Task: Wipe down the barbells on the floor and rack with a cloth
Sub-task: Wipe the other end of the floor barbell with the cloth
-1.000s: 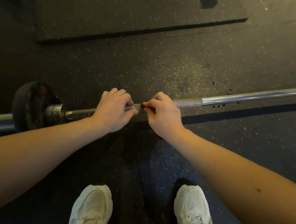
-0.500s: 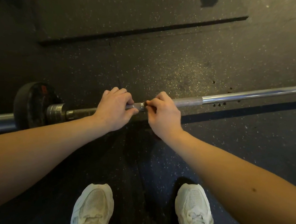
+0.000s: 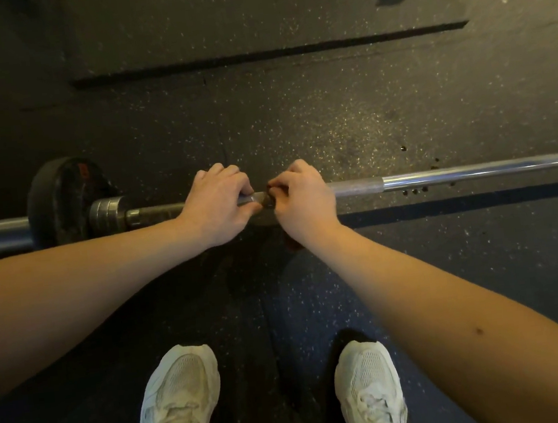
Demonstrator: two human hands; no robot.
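Two closed grips: left hand (image 3: 218,205) and right hand (image 3: 305,200) clasp the long silver steel barbell (image 3: 473,170). Its free shaft runs toward the frame's right edge, nearest the right hand.

It is dim, darkest on the left, with soft light on the middle floor (image 3: 347,118), shine on the bar (image 3: 473,170), a dark shadow (image 3: 459,204) beside it, and bent edges.
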